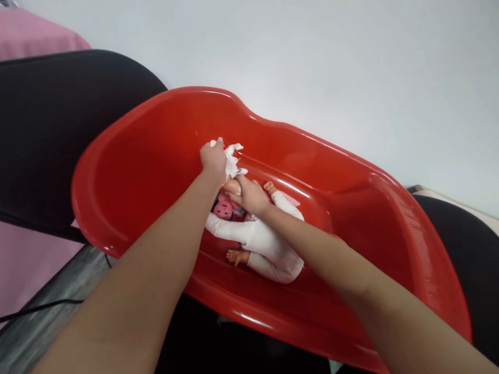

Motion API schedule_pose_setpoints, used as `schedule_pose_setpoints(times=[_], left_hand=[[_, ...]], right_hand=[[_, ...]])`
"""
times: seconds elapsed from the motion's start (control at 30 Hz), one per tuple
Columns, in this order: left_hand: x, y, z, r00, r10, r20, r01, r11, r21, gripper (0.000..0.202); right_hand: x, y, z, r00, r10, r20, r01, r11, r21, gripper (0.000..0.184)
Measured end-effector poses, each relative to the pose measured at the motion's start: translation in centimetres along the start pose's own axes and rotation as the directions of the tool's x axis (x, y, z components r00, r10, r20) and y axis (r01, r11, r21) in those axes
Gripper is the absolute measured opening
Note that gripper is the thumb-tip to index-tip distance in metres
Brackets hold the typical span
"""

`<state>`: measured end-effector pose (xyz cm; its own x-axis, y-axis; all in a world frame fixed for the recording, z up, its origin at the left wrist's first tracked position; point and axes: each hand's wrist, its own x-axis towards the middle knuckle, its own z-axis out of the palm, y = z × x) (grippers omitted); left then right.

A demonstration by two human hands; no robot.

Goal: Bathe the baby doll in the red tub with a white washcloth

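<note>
A baby doll (268,244) with a white cloth body lies in a red baby bathtub (117,182). One small doll hand (237,257) rests near the tub's front wall. My left hand (213,160) is closed around a crumpled white cloth or wipe (233,158), whose loose end hangs out to the right. Just beside it, my right hand (251,196) grips a skin-coloured doll limb (231,187), which touches or nearly touches the cloth. Below my hands shows a pink item with a printed cartoon face (223,209). My forearms cover part of the doll.
Black chair backs (74,135) stand at the left and right of the tub. A pale wall (312,62) rises behind it. At lower left a black cable (42,306) crosses a grey wooden surface (50,332). Pink fabric (35,34) shows at upper left.
</note>
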<state>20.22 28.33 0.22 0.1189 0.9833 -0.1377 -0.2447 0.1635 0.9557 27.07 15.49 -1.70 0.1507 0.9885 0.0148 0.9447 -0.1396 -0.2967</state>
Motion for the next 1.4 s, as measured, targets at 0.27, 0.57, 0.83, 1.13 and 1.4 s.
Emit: schedule_pose_setpoints(times=[0.27, 0.57, 0.83, 1.13, 1.4], left_hand=[[-1.8, 3.2, 0.7, 0.969, 0.214, -0.124, -0.196, 0.970, 0.147, 0.025], [-4.4, 6.0, 0.5, 0.897, 0.412, -0.160, -0.393, 0.909, 0.140, 0.036], [-5.2, 9.3, -0.2, 0.903, 0.391, -0.175, -0.373, 0.919, 0.129, 0.030], [-5.8, 13.9, -4.1, 0.818, 0.468, -0.334, -0.409, 0.882, 0.235, 0.030], [-9.4, 15.2, -7.4, 0.826, 0.443, -0.348, -0.490, 0.870, -0.056, 0.031]], right_hand=[[1.2, -0.2, 1.3, 0.998, 0.010, 0.056, -0.007, 0.998, -0.059, 0.043], [3.0, -1.7, 2.6, 0.972, 0.050, 0.231, -0.013, 0.987, -0.160, 0.042], [3.3, -2.0, 4.0, 0.988, -0.001, 0.155, 0.027, 0.986, -0.167, 0.035], [2.5, -2.8, 3.7, 0.991, 0.007, 0.134, 0.030, 0.963, -0.269, 0.045], [-0.7, -5.3, 3.0, 0.972, -0.232, -0.024, 0.227, 0.967, -0.116, 0.052]])
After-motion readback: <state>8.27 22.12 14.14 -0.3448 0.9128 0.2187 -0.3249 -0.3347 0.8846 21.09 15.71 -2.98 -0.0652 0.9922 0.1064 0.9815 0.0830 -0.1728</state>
